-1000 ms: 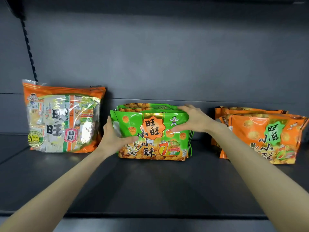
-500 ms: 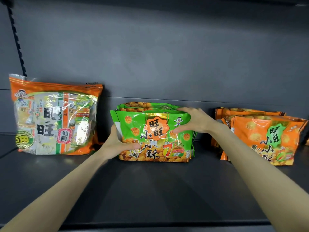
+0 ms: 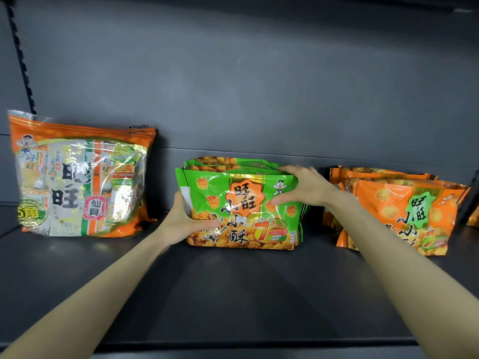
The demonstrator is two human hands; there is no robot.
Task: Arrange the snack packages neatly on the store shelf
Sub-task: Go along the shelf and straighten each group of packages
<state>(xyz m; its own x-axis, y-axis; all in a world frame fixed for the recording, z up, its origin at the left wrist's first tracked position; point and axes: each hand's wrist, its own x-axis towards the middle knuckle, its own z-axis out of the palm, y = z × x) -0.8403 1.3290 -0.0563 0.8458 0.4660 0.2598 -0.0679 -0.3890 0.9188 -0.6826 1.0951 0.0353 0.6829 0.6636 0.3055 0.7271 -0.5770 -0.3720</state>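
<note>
A row of green snack packages (image 3: 243, 211) stands upright in the middle of the dark shelf (image 3: 233, 294), front one facing me. My left hand (image 3: 185, 220) grips the front green package at its lower left edge, thumb across the front. My right hand (image 3: 302, 189) holds the upper right corner of the same stack, fingers over the top and thumb on the front. A large orange and clear rice cracker bag (image 3: 80, 180) stands to the left. Orange snack packages (image 3: 404, 216) lean in a row to the right.
The shelf's grey back wall (image 3: 259, 86) rises behind the packages. A slotted upright rail (image 3: 22, 58) runs down the far left. The shelf's front lip (image 3: 259, 344) crosses the bottom. Another orange pack's edge (image 3: 473, 216) shows at far right.
My hands keep their hold on the green packages, which have shifted very slightly right and straightened. The view has drifted a little.
</note>
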